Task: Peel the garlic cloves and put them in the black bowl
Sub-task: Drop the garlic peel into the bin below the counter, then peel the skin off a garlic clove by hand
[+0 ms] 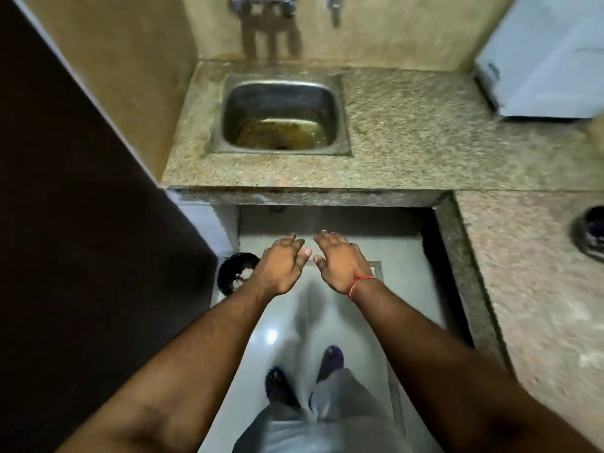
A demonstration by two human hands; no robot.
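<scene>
My left hand (pixel 282 264) and my right hand (pixel 340 263) are stretched out side by side over the floor, below the front edge of the granite counter (pixel 408 132). Both are palm down with relaxed fingers and hold nothing. A red thread is tied round my right wrist. A dark round object, possibly the black bowl (pixel 590 233), is cut off by the right edge of the side counter. No garlic cloves are visible.
A steel sink (pixel 281 116) with murky water is set into the counter, taps on the wall above. A black bin (pixel 235 273) with pale scraps stands on the floor left of my left hand. A white box (pixel 542 60) sits back right. Dark door at left.
</scene>
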